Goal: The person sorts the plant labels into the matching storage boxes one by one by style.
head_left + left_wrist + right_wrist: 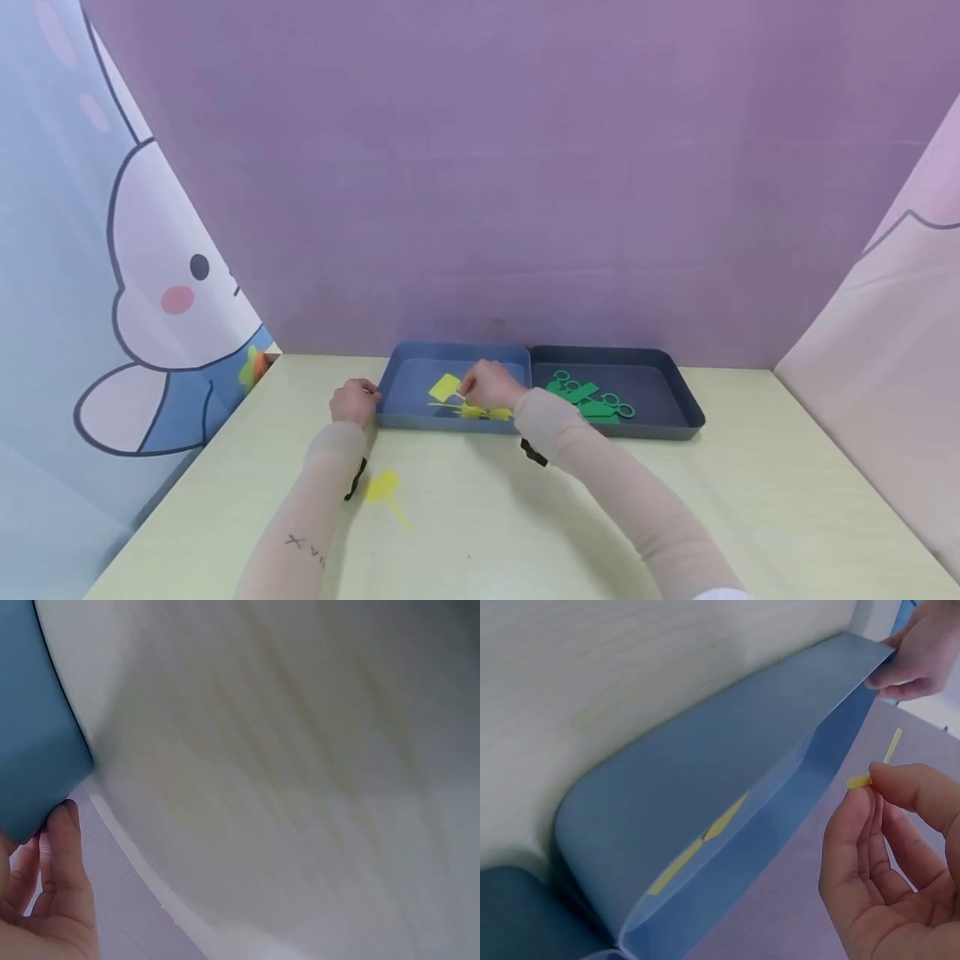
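My right hand is over the blue tray, pinching a yellow plant label between thumb and fingertips. That label has a flat, squarish head on a thin stem. In the right wrist view the pinched end of the label shows at the fingertips. More yellow labels lie in the tray below this hand, partly hidden by it. At the tray's left end my left hand grips the wall; the left wrist view shows its fingers at the tray's corner.
A dark grey tray stands against the blue one on the right, with several green ringed labels piled at its left side. One yellow label lies on the pale table beside my left forearm. A purple cloth hangs behind.
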### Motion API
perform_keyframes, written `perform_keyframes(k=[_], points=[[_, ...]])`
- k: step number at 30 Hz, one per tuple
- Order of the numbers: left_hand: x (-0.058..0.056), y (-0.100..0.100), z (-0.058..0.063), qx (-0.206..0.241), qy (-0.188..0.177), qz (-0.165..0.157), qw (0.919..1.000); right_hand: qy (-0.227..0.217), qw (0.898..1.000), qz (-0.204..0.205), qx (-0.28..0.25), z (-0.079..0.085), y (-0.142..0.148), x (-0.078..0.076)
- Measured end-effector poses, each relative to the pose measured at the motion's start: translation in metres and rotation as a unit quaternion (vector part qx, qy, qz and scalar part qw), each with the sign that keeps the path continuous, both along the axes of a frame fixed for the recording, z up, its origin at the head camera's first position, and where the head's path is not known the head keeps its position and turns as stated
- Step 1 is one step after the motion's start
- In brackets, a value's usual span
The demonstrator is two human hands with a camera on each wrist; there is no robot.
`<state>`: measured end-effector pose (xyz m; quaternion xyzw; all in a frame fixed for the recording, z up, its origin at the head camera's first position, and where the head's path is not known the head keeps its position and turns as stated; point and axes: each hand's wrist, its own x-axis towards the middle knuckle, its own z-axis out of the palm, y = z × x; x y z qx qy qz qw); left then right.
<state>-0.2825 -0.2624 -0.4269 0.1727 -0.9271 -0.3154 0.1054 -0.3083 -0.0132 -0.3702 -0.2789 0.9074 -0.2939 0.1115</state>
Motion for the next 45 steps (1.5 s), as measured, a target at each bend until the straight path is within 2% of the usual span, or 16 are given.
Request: perform_keyframes(k=[9, 20, 25, 35, 45], points=[[0.0, 0.002, 0.002, -0.002, -0.008, 0.001, 1.0, -0.013, 0.999, -0.037, -0.002, -0.011, -0.005, -0.014], [-0.001, 0.002, 0.003, -0.006, -0.008, -0.002, 0.9999, -0.006, 0.999, -0.044, 0.008, -0.023, -0.009, -0.026], [-0.002, 0.0, 0.0, -0.016, -0.007, -0.005, 0.9998, 0.009, 0.999, -0.037, 0.012, -0.032, -0.012, -0.028], [-0.003, -0.002, -0.002, 0.0, 0.004, 0.003, 1.0, 0.024, 1.0, -0.011, 0.008, -0.043, -0.021, -0.027], [-0.005, -0.002, -0.004, 0.003, 0.002, 0.005, 1.0, 0.033, 0.998, -0.048, 0.04, -0.045, -0.022, -0.021]])
